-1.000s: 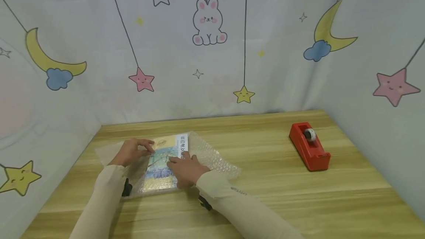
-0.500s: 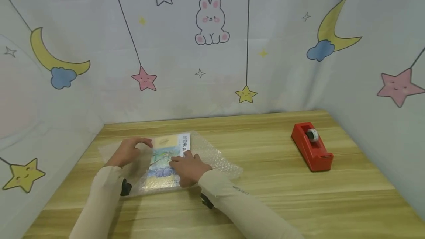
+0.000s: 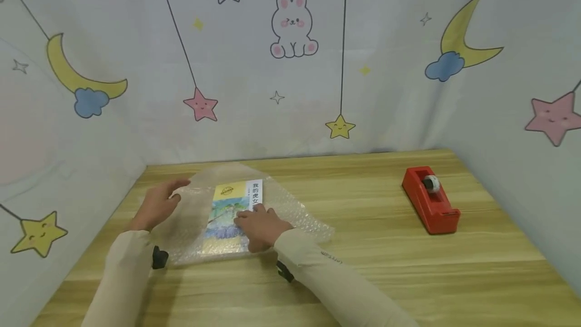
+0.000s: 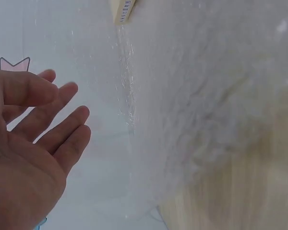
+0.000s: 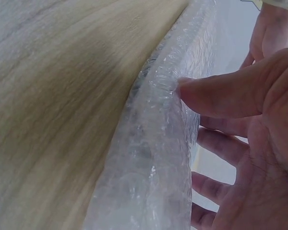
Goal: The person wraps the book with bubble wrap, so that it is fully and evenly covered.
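A book [image 3: 224,216] with a yellow and blue-green cover lies on a sheet of bubble wrap [image 3: 299,218]. My right hand [image 3: 264,227] presses on the book's right side, its fingers spread. In the right wrist view, the thumb [image 5: 221,93] touches the folded edge of the bubble wrap. My left hand [image 3: 156,207] is over the left part of the wrap, thumb and fingers apart, holding nothing. In the left wrist view, those fingers stand off from the film, and a corner of the book [image 4: 124,10] shows at the top.
A red tape dispenser [image 3: 430,201] with a roll of tape stands on the right of the wooden table [image 3: 363,266]. White cloth walls [image 3: 254,130] with printed moons and stars enclose the back and both sides.
My left hand has moved left, away from the book's left edge. A flap of wrap behind the book has come up and spread. My right hand stays on the book.
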A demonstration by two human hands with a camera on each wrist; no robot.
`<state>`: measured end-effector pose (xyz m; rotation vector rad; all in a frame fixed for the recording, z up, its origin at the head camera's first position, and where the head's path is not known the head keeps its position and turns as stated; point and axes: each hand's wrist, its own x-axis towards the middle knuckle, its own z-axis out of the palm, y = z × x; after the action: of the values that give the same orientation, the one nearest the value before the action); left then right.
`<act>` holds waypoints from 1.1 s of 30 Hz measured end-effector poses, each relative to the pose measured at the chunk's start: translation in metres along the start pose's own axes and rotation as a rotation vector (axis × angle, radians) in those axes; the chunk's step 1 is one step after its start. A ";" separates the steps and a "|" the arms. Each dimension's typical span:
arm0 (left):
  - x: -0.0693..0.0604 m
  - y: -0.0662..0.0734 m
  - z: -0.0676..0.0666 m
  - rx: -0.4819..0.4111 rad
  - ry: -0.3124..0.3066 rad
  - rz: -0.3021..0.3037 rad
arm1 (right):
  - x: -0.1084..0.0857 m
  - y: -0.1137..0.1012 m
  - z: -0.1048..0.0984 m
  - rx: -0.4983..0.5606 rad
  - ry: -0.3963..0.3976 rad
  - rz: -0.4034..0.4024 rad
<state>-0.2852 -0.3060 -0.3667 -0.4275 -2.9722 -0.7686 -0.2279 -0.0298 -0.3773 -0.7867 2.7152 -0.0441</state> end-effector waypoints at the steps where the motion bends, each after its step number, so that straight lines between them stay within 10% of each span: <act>1: 0.004 0.002 0.001 0.001 -0.002 -0.003 | 0.000 0.001 0.000 -0.002 0.003 0.001; 19: 0.083 -0.001 0.027 0.042 -0.264 -0.263 | 0.000 0.002 0.003 0.038 0.030 0.021; 28: 0.088 -0.017 0.035 -0.014 -0.210 -0.301 | -0.002 -0.002 0.000 0.020 0.020 0.030; 33: 0.097 -0.014 0.035 0.025 -0.145 -0.220 | -0.001 0.002 0.001 0.027 0.018 0.041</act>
<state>-0.3810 -0.2760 -0.3934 -0.1617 -3.1995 -0.7465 -0.2281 -0.0279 -0.3782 -0.7261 2.7408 -0.0789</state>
